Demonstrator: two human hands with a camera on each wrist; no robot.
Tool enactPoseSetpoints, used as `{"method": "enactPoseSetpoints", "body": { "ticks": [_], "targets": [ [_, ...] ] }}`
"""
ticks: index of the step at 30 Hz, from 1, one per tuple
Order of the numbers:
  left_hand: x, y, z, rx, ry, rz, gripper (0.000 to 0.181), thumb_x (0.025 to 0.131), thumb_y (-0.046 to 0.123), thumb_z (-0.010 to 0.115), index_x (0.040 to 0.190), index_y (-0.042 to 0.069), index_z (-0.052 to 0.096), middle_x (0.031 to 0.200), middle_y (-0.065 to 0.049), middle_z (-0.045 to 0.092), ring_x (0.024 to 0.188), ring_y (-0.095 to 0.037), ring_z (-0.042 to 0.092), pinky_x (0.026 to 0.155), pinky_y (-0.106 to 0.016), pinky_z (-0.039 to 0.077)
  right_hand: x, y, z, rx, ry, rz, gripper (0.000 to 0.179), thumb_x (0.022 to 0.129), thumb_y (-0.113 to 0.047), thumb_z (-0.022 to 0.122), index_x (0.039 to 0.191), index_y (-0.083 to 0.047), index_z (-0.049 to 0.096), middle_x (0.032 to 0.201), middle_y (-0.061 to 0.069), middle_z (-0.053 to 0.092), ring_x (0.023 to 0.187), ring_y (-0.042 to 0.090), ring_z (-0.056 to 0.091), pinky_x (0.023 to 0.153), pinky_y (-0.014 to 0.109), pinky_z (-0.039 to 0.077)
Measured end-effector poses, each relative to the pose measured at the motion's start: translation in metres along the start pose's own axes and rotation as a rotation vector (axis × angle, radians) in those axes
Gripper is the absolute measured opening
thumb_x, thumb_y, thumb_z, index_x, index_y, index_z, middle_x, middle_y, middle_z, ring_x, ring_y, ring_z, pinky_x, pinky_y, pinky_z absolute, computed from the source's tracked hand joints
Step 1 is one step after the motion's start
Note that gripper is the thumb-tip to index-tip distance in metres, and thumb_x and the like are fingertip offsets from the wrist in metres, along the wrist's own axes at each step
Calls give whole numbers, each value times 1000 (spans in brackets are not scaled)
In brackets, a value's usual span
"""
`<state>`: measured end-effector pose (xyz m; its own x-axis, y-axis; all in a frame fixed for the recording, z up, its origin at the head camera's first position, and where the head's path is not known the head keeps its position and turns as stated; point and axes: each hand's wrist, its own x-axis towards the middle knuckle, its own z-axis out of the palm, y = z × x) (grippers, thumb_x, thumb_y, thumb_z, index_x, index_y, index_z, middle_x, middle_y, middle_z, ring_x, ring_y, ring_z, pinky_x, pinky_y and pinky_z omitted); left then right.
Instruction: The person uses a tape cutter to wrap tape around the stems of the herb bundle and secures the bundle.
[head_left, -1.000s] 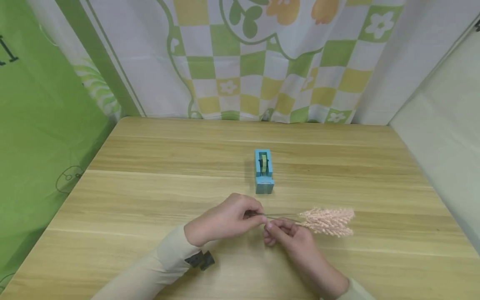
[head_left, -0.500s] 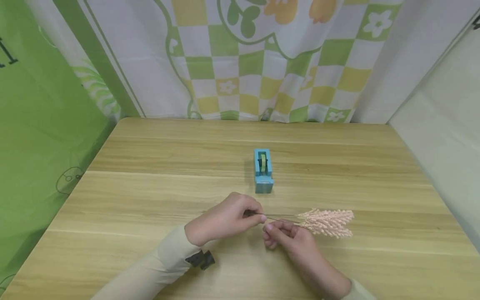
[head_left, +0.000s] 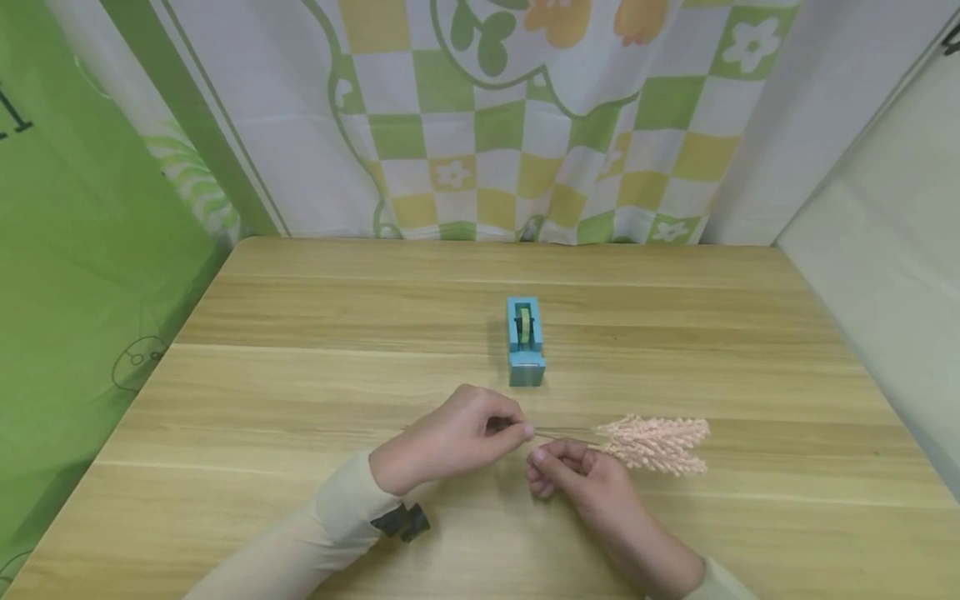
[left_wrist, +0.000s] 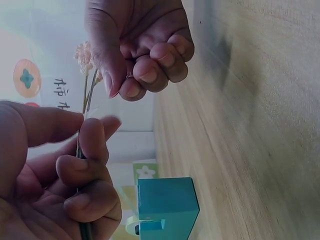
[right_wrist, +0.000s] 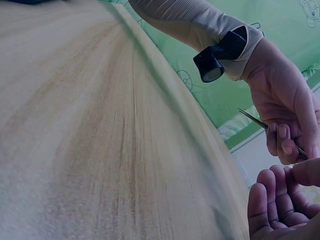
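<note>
A small bunch of pale pink dried flower sprigs (head_left: 656, 444) lies low over the wooden table (head_left: 300, 392), its thin stems (head_left: 566, 433) pointing left. My left hand (head_left: 525, 431) pinches the stem ends between thumb and fingers; the left wrist view shows that same left hand (left_wrist: 85, 135) closed round the stems (left_wrist: 86, 95). Just below the stems sits my right hand (head_left: 538, 467), fingers curled in, thumb near the stems, with nothing seen in it. From the right wrist, the right hand (right_wrist: 285, 195) lies under the left hand (right_wrist: 287, 145).
A blue tape dispenser (head_left: 526, 340) with a green roll stands on the table just beyond my hands, also seen as the dispenser (left_wrist: 165, 202). A black wrist camera (head_left: 401, 521) is strapped on my left sleeve. Patterned curtains hang behind the table's far edge.
My right hand has drawn slightly down and toward me, off the stems. The left hand and the sprigs have barely moved.
</note>
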<state>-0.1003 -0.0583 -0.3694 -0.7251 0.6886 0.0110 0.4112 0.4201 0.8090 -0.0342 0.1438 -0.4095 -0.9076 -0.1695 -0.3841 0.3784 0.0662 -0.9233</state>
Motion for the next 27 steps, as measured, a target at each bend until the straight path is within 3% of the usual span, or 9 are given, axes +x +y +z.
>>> {"method": "enactPoseSetpoints", "body": {
  "ticks": [8,15,19,27],
  "targets": [
    [-1,2,0,-21,49,-36,14,102,17,67,98,6,74,82,-1,72,68,-1,55,62,-19,51,1,3,-1,8,-39,-50,31,102,-20,67,112,10,66,90,4,76,82,11,70,81,24,59],
    [-2,2,-1,-53,39,-11,16,102,15,68,108,3,61,66,2,61,54,1,43,52,-18,41,1,3,-2,12,-47,-55,31,103,-19,66,111,10,66,90,2,76,82,11,70,81,24,59],
    [-2,3,-1,-53,35,14,13,102,14,67,110,4,63,67,1,60,55,2,43,53,-18,41,1,2,-2,4,-43,-53,31,103,-20,67,111,10,66,89,2,75,82,11,70,81,24,59],
    [-2,3,-1,-52,43,6,8,103,12,65,103,8,71,75,-8,69,61,0,50,55,-19,46,2,2,-4,-1,-56,-88,34,103,-19,66,110,15,66,87,1,76,78,10,70,79,24,59]
  ]
}}
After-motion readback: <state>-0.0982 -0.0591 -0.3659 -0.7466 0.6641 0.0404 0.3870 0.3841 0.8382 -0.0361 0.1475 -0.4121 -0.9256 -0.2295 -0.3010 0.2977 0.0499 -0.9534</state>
